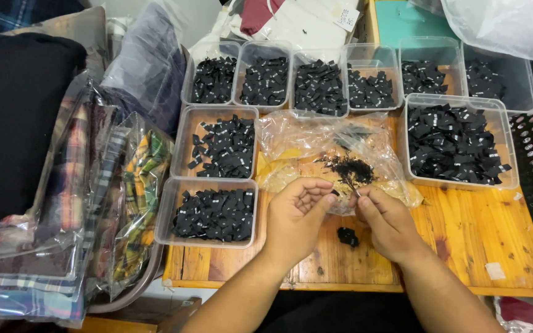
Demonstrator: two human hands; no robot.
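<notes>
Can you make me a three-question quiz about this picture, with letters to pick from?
1. Where is the clear plastic bag?
A. On the wooden table
B. On the floor
C. Inside a tub

2. What colour are the small labels in the tubs?
A. White
B. Black
C. Red

3. What are the left hand and right hand doing?
A. Lying flat
B. Pinching small black pieces
C. Lifting a tub

Answers: 1 A, it lies on the table between the tubs. 2 B, every tub holds black labels. 3 B, the fingertips meet at the pieces.
</notes>
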